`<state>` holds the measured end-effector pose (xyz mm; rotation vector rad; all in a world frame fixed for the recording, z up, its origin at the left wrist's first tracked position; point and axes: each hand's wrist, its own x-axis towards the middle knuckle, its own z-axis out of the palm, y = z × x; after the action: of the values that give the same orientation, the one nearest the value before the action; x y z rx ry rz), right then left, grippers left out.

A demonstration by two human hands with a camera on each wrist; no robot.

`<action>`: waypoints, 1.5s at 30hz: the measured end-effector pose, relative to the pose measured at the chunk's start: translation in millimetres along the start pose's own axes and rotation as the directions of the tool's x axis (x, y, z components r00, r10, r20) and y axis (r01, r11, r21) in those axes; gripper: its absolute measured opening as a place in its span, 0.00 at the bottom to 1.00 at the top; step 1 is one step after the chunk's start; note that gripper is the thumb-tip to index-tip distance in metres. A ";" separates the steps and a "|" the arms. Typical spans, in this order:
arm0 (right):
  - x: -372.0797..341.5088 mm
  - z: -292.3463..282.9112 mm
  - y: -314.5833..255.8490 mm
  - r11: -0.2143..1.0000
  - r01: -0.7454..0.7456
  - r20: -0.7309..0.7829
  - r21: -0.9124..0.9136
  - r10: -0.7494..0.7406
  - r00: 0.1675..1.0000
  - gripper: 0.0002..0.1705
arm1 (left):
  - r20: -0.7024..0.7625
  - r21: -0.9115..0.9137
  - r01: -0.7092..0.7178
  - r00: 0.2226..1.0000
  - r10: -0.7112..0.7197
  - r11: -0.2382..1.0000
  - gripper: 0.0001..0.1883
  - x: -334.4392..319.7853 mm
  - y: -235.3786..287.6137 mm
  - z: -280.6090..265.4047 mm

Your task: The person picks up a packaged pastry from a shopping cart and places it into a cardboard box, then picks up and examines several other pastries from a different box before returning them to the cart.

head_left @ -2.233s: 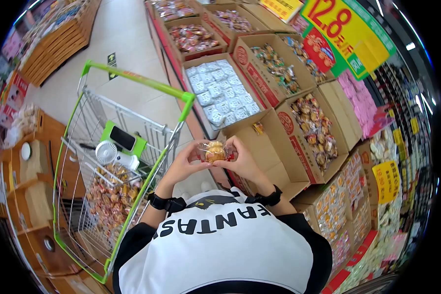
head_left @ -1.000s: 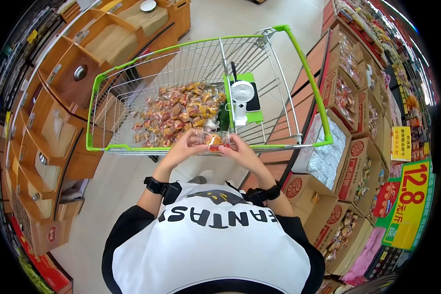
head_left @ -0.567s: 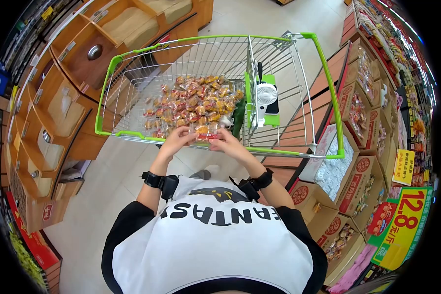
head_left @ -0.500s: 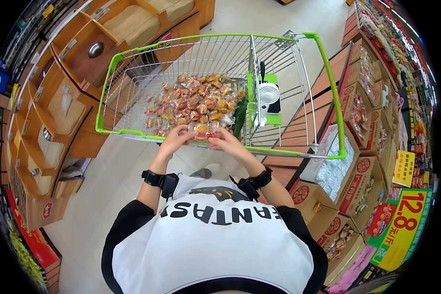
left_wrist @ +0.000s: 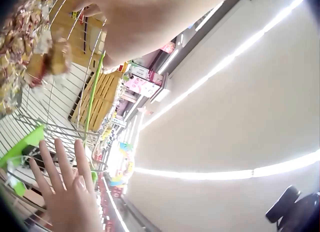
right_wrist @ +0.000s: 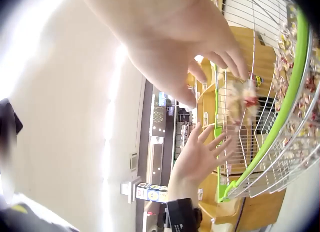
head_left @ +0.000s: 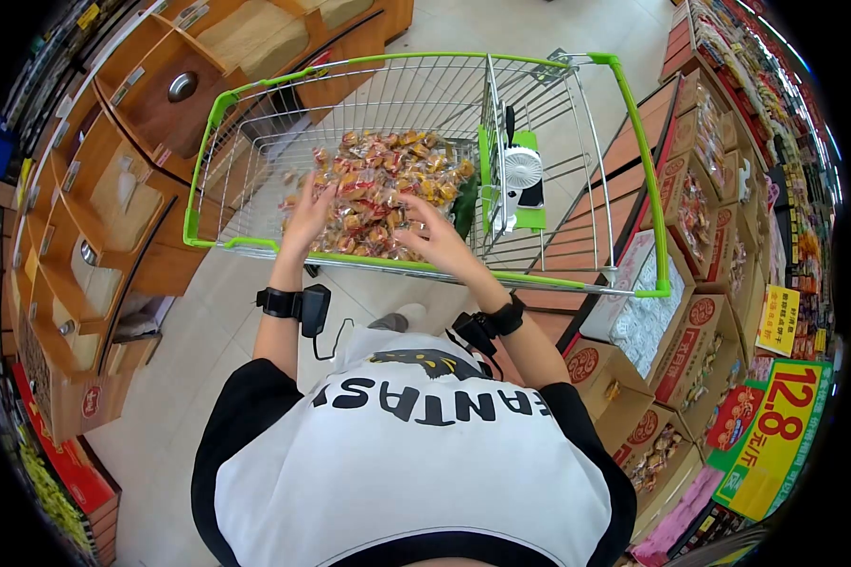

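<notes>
Both hands are over the shopping cart (head_left: 397,61) with fingers spread and apart. My left hand (head_left: 309,215) is over the near side of the basket, and my right hand (head_left: 437,238) faces it across a short gap. Between them a clear-wrapped small cake with a red label (right_wrist: 242,101) hangs blurred in the air, touched by neither hand. It also shows blurred in the left wrist view, beside the wrapped pile (left_wrist: 15,46). Below the hands, the cart holds a heap of similar wrapped cakes (head_left: 397,156).
A white handheld fan (head_left: 522,168) sits on a green panel in the cart's child seat. Something dark green (head_left: 465,206) lies beside the heap. Cardboard boxes of wrapped snacks (head_left: 662,449) line the right; wooden bins (head_left: 113,194) stand at the left.
Earlier both hands pinched the wrapped cake, first beside the boxes, then over the cart's near rim after the body turned. Now they have moved forward, parted and let it go.
</notes>
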<state>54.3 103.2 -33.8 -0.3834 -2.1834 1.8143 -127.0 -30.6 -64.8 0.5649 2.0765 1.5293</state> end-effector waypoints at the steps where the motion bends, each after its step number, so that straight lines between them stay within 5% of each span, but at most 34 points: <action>1: -2.1 -3.9 6.3 0.976 0.015 -0.044 -0.217 -0.025 0.999 0.21 | -0.081 0.153 -0.095 0.991 0.108 0.984 0.25 3.1 -3.2 0.8; 4: -17.0 -14.7 17.9 0.990 -0.132 0.060 -0.040 0.134 0.989 0.13 | 0.111 0.092 0.071 0.991 -0.081 0.993 0.20 -3.1 -7.9 -0.2; 8: -45.5 -32.5 5.3 0.962 -0.258 0.080 -0.096 0.265 0.961 0.11 | 0.207 -0.013 0.169 0.965 -0.162 0.986 0.13 -9.6 -2.5 10.3; 10: -60.0 -39.1 14.1 0.985 -0.099 -0.004 -0.142 0.100 0.995 0.10 | 0.233 -0.050 0.170 0.960 -0.154 0.984 0.12 -10.9 0.3 17.9; 16: -109.0 -63.7 -2.3 0.970 -0.242 -0.149 0.021 0.243 0.959 0.09 | 0.383 -0.057 0.063 0.923 -0.037 0.996 0.10 -22.0 23.2 55.3; 18: -125.3 -71.8 -4.5 0.969 -0.248 -0.203 -0.006 0.242 0.949 0.09 | 0.518 -0.193 -0.015 0.847 0.115 0.981 0.09 -31.8 34.1 72.7; 20: -140.4 -77.7 -5.2 0.966 -0.256 -0.261 -0.030 0.240 0.935 0.09 | 0.588 -0.148 0.000 0.804 0.088 0.989 0.09 -40.3 45.1 87.8; 27: -191.4 -88.5 -5.1 0.965 -0.255 -0.398 0.069 0.261 0.880 0.09 | 0.856 -0.251 0.006 0.469 0.219 0.968 0.09 -60.9 73.8 148.1; 35: -246.4 -87.2 -3.3 0.958 -0.286 -0.575 -0.005 0.231 0.785 0.11 | 0.963 -0.151 -0.082 0.215 0.165 0.985 0.06 -79.3 82.2 207.8; 45: -320.1 -68.8 -9.1 0.891 -0.449 -0.664 0.067 0.375 0.647 0.11 | 0.991 -0.095 -0.067 -0.099 0.088 0.993 0.05 -106.1 80.5 268.8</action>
<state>376.4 44.7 -26.3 -1.4228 -1.7429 1.4042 124.2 131.4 -38.6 1.3283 0.6957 0.5423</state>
